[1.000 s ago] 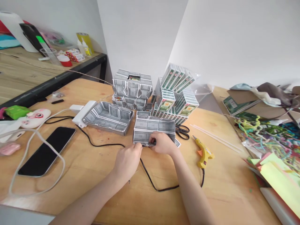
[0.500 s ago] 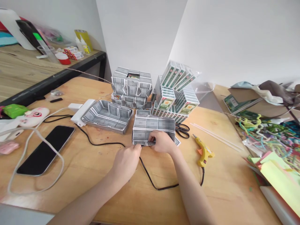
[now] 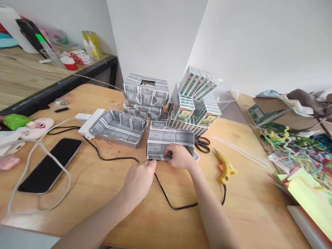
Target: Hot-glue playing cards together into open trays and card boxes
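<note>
A box made of grey patterned playing cards [image 3: 169,141] stands on its side on the wooden table [image 3: 103,186], its near wall facing me. My right hand [image 3: 180,156] pinches the lower front edge of this card box, fingers closed on it. My left hand [image 3: 140,178] rests curled just left of it, fingertips touching the box's lower left corner. A black cord [image 3: 166,193] runs under both hands.
An open card tray [image 3: 118,128] lies to the left, a stacked card structure [image 3: 145,95] and boxed card decks [image 3: 197,103] behind. Scissors [image 3: 202,143], a yellow glue gun [image 3: 225,167], a phone [image 3: 50,164], a white cable [image 3: 38,180] and craft clutter [image 3: 298,152] surround the work area.
Hardly anything differs: both hands stay at the card box's lower edge, and the view has shifted a little.
</note>
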A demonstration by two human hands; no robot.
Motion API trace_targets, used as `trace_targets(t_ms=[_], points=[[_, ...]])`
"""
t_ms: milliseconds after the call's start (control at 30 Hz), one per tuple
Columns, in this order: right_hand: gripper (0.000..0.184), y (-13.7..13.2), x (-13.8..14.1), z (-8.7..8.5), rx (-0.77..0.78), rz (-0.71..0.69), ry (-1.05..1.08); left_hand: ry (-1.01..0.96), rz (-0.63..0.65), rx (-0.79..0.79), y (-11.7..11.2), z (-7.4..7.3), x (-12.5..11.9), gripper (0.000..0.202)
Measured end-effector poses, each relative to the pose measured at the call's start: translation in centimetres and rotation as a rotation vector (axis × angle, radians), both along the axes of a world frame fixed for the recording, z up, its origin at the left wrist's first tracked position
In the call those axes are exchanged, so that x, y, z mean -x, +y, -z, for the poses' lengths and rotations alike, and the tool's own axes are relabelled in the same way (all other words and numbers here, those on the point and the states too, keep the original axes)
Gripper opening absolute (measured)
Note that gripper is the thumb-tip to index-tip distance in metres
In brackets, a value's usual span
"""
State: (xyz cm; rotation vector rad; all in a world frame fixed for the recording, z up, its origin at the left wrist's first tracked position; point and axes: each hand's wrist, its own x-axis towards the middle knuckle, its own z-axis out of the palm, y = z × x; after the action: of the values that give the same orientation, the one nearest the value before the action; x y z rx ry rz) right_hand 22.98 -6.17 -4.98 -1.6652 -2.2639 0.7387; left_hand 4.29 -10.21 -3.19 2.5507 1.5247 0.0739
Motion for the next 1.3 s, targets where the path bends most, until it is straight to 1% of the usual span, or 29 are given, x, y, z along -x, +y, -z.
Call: trace_targets(t_ms=[200, 367, 567, 767, 933, 1100, 1200, 1300], points=[[0.013, 0.0, 0.0, 0.1, -0.013, 0.004, 0.015, -0.028, 0.022, -0.009, 0.0, 0.3, 0.1, 0.023], [0.015, 0.1, 0.0, 0.0, -0.001, 0.009, 0.015, -0.059, 0.033, -0.052, -0.1, 0.5, 0.1, 0.023], [0.013, 0.0, 0.0, 0.0, -0.016, 0.005, 0.007, -0.022, 0.037, -0.064, 0.1, 0.6, 0.1, 0.023], [0.014, 0.0, 0.1, 0.1, -0.021, 0.006, 0.02, -0.029, 0.041, -0.089, 0.3, 0.6, 0.0, 0.021], [0.013, 0.1, 0.0, 0.2, -0.018, 0.016, 0.049, -0.078, 0.035, -0.178, 0.3, 1.6, 0.0, 0.017], [0.01, 0.2, -0.1, 0.1, -0.016, 0.017, 0.071, -0.168, -0.018, -0.291, 0.6, 2.6, -0.1, 0.017], [0.009, 0.2, -0.1, 0.0, -0.012, 0.007, 0.078, -0.201, -0.03, -0.31, 0.8, 2.9, -0.2, 0.014], [0.007, 0.2, -0.2, -0.2, -0.013, 0.003, 0.066, -0.205, -0.037, -0.291, 0.8, 3.1, -0.3, 0.01]])
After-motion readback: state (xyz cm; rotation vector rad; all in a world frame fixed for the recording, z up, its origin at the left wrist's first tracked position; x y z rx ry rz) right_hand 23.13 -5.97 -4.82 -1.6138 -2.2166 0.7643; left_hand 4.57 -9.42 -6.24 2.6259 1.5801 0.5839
